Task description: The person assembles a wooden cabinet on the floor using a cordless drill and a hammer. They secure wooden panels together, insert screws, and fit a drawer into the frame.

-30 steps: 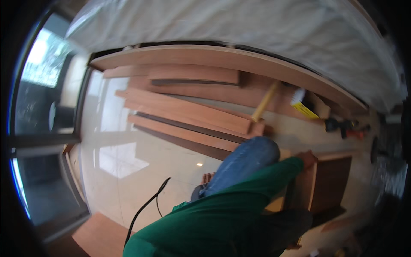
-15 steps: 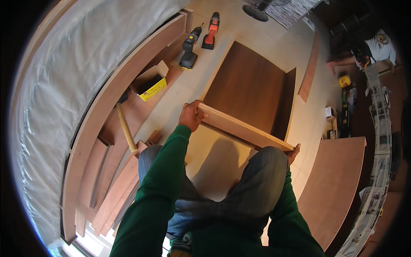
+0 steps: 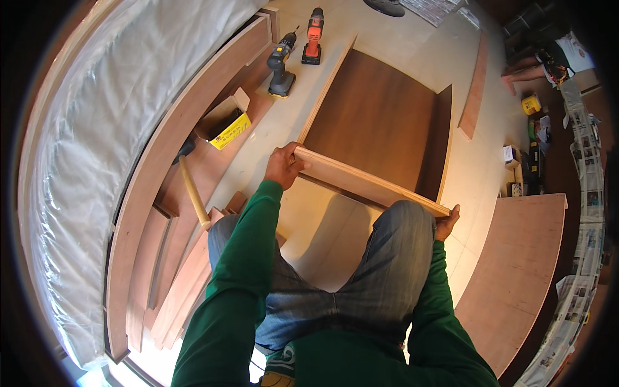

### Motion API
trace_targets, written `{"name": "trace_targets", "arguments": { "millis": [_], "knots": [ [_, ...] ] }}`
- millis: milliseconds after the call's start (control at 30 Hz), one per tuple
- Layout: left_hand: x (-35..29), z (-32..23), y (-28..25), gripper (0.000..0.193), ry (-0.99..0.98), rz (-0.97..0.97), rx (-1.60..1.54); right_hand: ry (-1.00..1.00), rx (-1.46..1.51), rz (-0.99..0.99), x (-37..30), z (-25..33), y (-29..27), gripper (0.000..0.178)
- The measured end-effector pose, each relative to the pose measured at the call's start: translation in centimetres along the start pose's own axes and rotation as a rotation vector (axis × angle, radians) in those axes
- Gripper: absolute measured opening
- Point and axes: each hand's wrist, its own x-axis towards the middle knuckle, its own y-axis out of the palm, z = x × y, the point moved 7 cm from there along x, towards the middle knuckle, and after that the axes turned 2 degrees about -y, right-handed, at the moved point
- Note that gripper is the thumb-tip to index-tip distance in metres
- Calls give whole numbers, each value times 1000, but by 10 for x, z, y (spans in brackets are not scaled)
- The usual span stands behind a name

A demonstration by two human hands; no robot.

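An open wooden box frame (image 3: 374,180) with a dark brown inner panel (image 3: 374,122) stands on the floor in front of my knees. My left hand (image 3: 284,166) is closed round its near left corner, thumb over the top edge of the near board. At the near right corner my right hand (image 3: 447,224) grips the end of the same board, its fingers partly hidden behind my knee and the wood. Side boards rise along the panel's left and right.
Left lie two cordless drills, one black-yellow (image 3: 282,68), one red (image 3: 313,39), a yellow screw box (image 3: 225,121), a hammer (image 3: 192,190) and stacked boards (image 3: 184,297). Plastic sheeting (image 3: 84,161) covers something at far left. Right are a large panel (image 3: 516,258) and another person (image 3: 548,64).
The box frame has tilted or turned slightly in my hands, so more of its left side board shows. Both hands keep their hold at the corners. The view has shifted a little.
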Motion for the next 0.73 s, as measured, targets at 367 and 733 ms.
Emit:
{"name": "trace_targets", "arguments": {
  "millis": [367,733],
  "knots": [
    [10,8,3,34,-28,137,-28,24,-41,-14,1,5,0,51],
    [7,2,0,36,-53,141,16,58,-43,-31,-14,11,13,54]
  ]
}}
